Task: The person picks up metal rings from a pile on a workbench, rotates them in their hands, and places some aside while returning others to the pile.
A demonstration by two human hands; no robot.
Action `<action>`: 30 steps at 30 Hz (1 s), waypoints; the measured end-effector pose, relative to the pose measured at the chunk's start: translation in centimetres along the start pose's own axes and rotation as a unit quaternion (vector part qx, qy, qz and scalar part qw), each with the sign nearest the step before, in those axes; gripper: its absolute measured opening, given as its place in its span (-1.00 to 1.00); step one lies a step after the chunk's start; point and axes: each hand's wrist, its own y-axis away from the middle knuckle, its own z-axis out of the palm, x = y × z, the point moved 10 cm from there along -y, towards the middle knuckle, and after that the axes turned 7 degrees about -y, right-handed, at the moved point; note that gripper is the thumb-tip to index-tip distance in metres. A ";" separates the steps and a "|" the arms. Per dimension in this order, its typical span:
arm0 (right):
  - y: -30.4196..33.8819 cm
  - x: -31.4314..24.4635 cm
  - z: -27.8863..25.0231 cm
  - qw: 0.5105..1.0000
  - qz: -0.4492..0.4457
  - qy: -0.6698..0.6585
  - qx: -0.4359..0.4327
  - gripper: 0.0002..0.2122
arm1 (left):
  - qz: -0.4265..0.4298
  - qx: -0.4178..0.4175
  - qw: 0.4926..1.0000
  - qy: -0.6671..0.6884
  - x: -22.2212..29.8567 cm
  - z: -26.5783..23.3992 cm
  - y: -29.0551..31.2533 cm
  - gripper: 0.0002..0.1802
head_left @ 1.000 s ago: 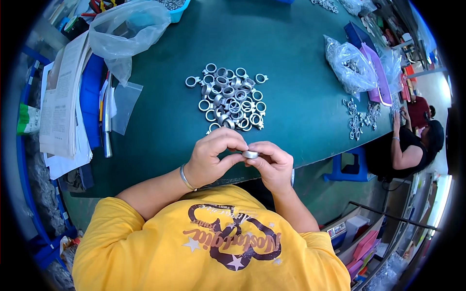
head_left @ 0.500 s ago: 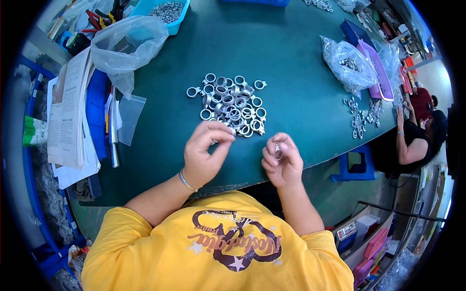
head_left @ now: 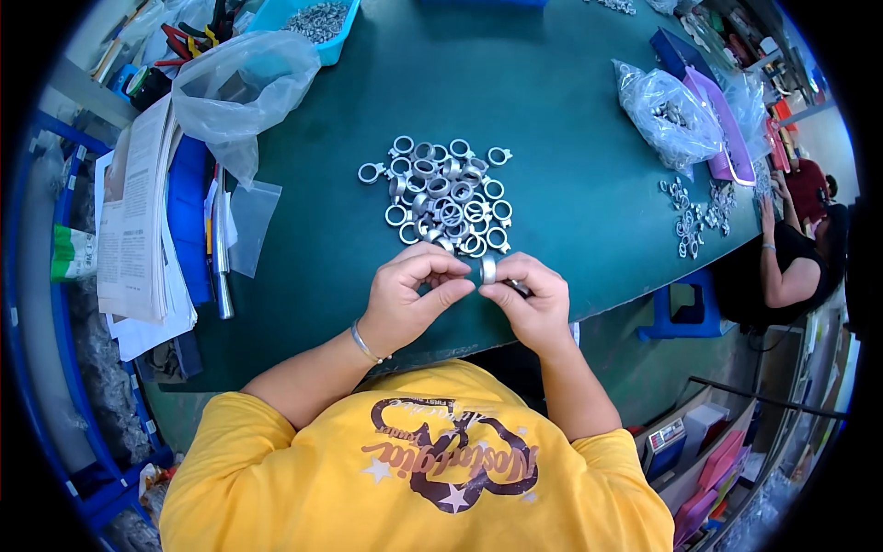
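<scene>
My right hand [head_left: 535, 305] pinches a small silver metal ring [head_left: 487, 270] between thumb and fingers, its band standing on edge. Something dark shows under those fingers, too hidden to name. Close beside it, my left hand [head_left: 405, 296] has thumb and fingertips drawn together in a pinch, just left of the ring. Whether anything sits in that pinch I cannot make out. Just beyond both hands lies a heap of similar metal rings [head_left: 439, 189], several with little lugs on the rim.
Green tabletop [head_left: 322, 221] all round. At left: papers [head_left: 138, 221], a blue bin [head_left: 189, 221], a clear bag [head_left: 244, 87], a turquoise tray [head_left: 340, 41]. At right: bagged parts [head_left: 667, 115], a lilac tray [head_left: 722, 129], loose metal parts [head_left: 688, 221], a seated person [head_left: 796, 276] and a blue stool [head_left: 681, 308].
My hands have come together in front of the heap. The right hand has turned inward, bringing its ring up to the fingertips; the left has shifted right. The view has shifted slightly.
</scene>
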 end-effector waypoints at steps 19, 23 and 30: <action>0.8 0.2 0.8 0.996 0.017 -0.085 -0.015 -0.70 | 0.177 0.003 0.975 -0.134 4.1 0.9 0.7 -0.79; 1.0 0.1 0.5 0.996 -0.001 -0.087 -0.009 -0.66 | 0.137 0.009 0.987 -0.089 3.4 0.4 0.4 -0.84; 1.2 0.5 0.5 0.996 0.007 -0.093 -0.008 -0.65 | 0.143 0.013 0.984 -0.107 3.5 0.5 0.4 -0.86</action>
